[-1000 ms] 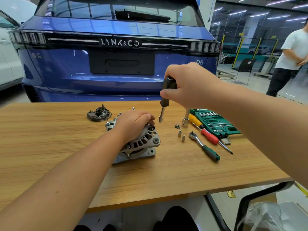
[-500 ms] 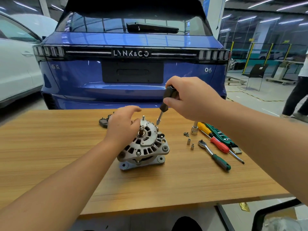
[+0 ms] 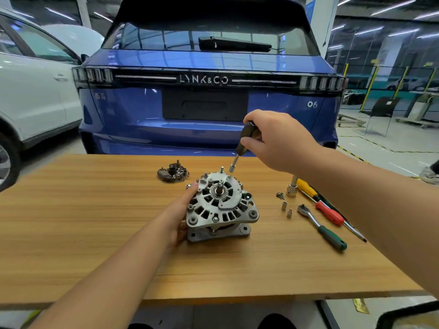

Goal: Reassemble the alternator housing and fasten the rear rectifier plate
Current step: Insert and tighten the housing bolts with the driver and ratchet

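Note:
The silver alternator (image 3: 219, 206) stands on the wooden table (image 3: 95, 233) with its shaft end up. My left hand (image 3: 183, 210) holds its left side, fingers against the housing rim. My right hand (image 3: 275, 138) grips a black-handled nut driver (image 3: 242, 146) above the alternator's far edge, its socket tip hovering just over a stud there. A dark rectifier plate (image 3: 173, 173) lies apart on the table, behind and to the left of the alternator.
Right of the alternator lie small sockets (image 3: 286, 210), screws (image 3: 280, 195), a larger socket (image 3: 291, 189), a green-handled ratchet (image 3: 322, 226) and yellow and red screwdrivers (image 3: 320, 205). A blue car (image 3: 204, 103) stands right behind the table; a white car (image 3: 31, 91) is at left.
My left hand came off the top of the alternator and now holds its left side, uncovering the shaft end. The driver tip has come down close to a stud on the far edge.

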Motion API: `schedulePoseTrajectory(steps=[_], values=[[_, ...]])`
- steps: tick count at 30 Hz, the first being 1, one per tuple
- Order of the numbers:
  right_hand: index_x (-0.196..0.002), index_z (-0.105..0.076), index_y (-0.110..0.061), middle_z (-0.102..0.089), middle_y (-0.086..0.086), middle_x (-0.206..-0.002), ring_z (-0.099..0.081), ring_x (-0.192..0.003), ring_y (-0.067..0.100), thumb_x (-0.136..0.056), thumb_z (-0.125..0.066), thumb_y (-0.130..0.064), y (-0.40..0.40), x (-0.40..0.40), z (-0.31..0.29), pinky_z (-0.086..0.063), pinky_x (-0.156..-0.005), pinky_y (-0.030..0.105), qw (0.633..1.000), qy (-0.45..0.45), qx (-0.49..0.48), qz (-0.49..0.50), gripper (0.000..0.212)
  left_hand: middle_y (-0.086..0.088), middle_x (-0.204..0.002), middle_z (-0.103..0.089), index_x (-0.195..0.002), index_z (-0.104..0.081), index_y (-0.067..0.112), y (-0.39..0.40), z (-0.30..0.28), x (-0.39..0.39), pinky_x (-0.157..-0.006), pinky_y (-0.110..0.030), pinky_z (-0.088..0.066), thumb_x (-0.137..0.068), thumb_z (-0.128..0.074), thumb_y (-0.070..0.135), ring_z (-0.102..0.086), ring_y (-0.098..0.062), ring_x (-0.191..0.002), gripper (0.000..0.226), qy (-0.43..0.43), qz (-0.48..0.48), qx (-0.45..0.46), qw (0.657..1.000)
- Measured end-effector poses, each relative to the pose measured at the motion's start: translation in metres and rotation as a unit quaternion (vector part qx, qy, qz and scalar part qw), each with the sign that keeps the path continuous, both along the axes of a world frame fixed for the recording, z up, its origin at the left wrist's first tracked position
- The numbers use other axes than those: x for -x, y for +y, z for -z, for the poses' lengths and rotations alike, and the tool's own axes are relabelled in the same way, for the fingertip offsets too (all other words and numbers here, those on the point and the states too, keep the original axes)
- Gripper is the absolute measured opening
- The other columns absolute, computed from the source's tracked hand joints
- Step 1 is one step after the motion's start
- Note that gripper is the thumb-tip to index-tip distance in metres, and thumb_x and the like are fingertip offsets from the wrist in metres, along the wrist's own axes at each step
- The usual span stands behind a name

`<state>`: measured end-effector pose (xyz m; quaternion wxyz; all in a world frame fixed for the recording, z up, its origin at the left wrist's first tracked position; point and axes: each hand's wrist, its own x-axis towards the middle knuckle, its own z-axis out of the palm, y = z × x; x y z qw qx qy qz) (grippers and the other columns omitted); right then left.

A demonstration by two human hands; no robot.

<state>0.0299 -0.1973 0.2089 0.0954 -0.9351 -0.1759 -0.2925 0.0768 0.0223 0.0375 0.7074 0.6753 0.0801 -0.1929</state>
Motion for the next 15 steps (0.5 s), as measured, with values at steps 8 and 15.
schedulePoseTrajectory(steps=[8,15], values=[[-0.132,-0.056,-0.013,-0.056,-0.003,-0.097,-0.054,-0.087,0.022,-0.098,-0.063,-0.026,0.004,0.002,-0.009,-0.05,-0.079,0.039,1.0,-0.011,-0.016,-0.024,0.037,-0.011,-0.099,-0.078,-0.114,-0.071,0.016,0.012,0.005,-0.002,-0.074,-0.039,-0.061,-0.072,-0.071,0.07,-0.075,-0.031,-0.093,0.069,-0.027,-0.016,-0.007,0.999],[-0.137,-0.055,-0.015,-0.06,0.0,-0.107,-0.052,-0.092,0.02,-0.098,-0.062,-0.025,0.011,0.014,-0.012,-0.048,-0.082,0.038,0.998,-0.015,0.0,-0.054,0.041,-0.01,-0.106,-0.077,-0.12,-0.067,0.018,0.025,0.005,0.011,-0.08,-0.04,-0.059,-0.068,-0.071,0.065,-0.074,-0.031,-0.097,0.07,-0.042,0.032,0.004,0.999]])
